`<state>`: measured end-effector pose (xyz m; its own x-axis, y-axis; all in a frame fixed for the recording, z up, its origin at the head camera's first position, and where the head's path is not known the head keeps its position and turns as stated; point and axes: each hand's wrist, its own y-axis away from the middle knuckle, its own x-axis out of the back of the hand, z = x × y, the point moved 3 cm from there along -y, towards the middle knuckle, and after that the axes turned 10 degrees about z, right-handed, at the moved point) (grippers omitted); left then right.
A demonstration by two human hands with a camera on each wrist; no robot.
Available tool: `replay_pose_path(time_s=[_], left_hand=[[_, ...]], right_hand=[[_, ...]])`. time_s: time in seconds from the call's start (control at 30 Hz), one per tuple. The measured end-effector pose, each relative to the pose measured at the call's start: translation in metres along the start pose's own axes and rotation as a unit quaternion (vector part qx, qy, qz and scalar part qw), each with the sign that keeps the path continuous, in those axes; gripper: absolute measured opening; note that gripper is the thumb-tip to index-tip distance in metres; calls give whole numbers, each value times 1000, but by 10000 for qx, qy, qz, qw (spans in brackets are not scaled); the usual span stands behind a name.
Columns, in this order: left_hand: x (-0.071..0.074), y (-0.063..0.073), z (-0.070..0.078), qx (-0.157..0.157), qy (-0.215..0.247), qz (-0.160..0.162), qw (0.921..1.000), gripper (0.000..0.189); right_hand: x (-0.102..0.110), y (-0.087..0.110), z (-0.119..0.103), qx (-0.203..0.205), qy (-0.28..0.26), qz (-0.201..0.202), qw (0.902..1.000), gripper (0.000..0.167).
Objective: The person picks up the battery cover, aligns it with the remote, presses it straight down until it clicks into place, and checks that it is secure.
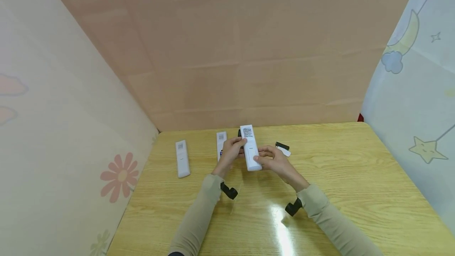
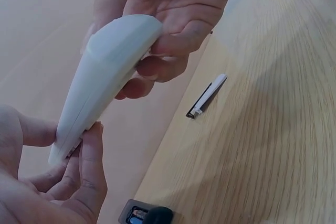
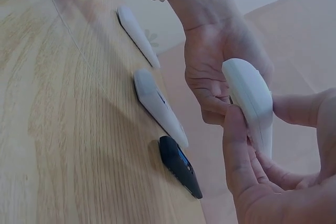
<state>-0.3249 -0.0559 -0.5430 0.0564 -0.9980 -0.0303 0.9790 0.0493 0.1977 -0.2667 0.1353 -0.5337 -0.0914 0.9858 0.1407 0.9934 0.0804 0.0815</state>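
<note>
Both hands hold a white remote control point(image 1: 251, 147) above the table, its back with a printed label and battery cover facing up. The left hand point(image 1: 232, 149) pinches the far part, thumb on one side and fingers underneath, as the left wrist view also shows. Near the closer end, the right hand point(image 1: 277, 161) grips the remote between thumb and fingers. Beneath them a black remote point(image 3: 180, 169) lies on the table with blue showing in its back, mostly hidden in the head view. A second white remote point(image 1: 221, 139) lies beside it, partly behind the left hand.
Farther left, a third white remote point(image 1: 183, 159) lies back up on the wooden table point(image 1: 153, 208). Right of the hands are two small loose covers, a black one point(image 1: 282, 145) and a white one point(image 1: 284, 151). A fabric backdrop point(image 1: 234, 50) rises behind the table's far edge.
</note>
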Motion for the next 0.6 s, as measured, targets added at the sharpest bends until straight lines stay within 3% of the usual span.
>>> replay_pose_path(time_s=[0.6], left_hand=[[19, -3, 0, -205, 135, -43, 9997, 51]], right_hand=[[-17, 4, 1, 258, -135, -474, 9985, 57]])
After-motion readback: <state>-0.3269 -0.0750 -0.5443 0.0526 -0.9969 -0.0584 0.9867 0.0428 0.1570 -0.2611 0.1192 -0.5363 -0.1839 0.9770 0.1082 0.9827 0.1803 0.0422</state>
